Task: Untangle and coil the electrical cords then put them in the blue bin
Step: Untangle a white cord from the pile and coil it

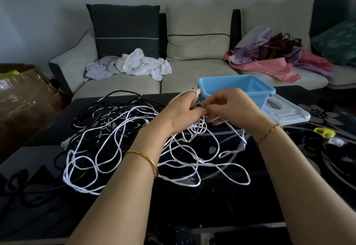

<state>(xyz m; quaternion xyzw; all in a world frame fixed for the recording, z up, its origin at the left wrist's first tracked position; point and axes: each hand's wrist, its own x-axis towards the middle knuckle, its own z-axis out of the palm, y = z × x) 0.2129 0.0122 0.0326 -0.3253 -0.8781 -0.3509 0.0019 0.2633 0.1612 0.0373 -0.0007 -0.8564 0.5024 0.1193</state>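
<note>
A tangle of white cord [134,160] lies spread over the dark glass table [212,202], mixed at the back left with black cords [90,113]. My left hand [183,111] is raised above the pile, fingers pinched on a loop of the white cord that runs over its fingertips. My right hand [233,107] faces it, pinching the same white cord near its end, with a strand dropping to the table. The blue bin [238,88] stands just behind both hands at the table's far edge; I see nothing inside it.
A pale lid [287,112] lies to the right of the bin. A yellow object [324,132] and a small white one [336,141] sit at the right. A sofa [192,75] with clothes is behind, and a cardboard box [21,94] stands at the left.
</note>
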